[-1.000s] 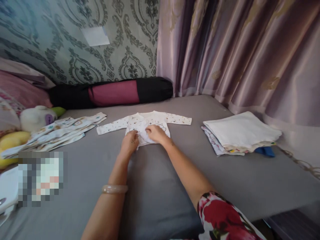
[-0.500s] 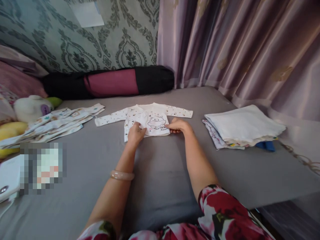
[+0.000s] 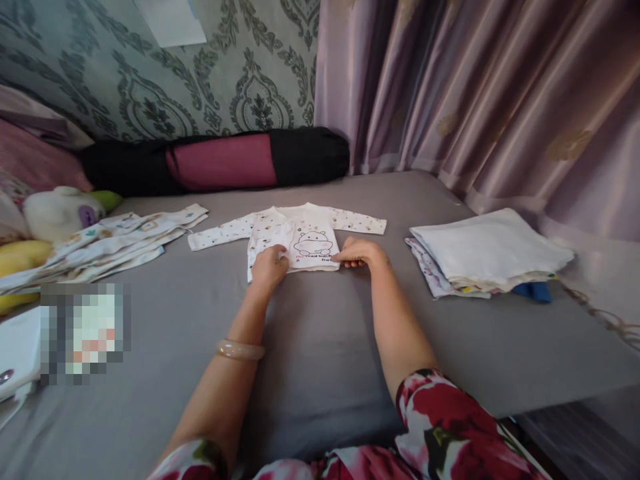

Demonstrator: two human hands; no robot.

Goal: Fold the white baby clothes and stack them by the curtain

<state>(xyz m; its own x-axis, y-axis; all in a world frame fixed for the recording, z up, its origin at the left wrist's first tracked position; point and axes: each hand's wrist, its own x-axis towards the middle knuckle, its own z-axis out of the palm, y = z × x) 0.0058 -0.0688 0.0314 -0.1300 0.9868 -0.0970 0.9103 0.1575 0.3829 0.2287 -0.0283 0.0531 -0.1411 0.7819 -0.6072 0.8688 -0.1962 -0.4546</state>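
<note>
A small white long-sleeved baby shirt [image 3: 300, 235] with a cartoon animal print lies spread on the grey bed sheet [image 3: 320, 347], both sleeves out to the sides. My left hand [image 3: 269, 265] rests on the shirt's lower left hem with the fingers curled onto the cloth. At the lower right corner of the hem my right hand [image 3: 359, 252] pinches the fabric. A pale bangle [image 3: 240, 349] sits on my left wrist.
A folded stack of cloths [image 3: 487, 257] lies to the right near the curtain [image 3: 480, 100]. Patterned baby clothes [image 3: 107, 241] lie at the left beside a white plush toy [image 3: 57, 212]. A black and maroon bolster [image 3: 220, 160] runs along the wall.
My right hand slid from the middle of the shirt to its lower right hem corner, uncovering the cartoon print. My left hand stayed at the lower left hem.
</note>
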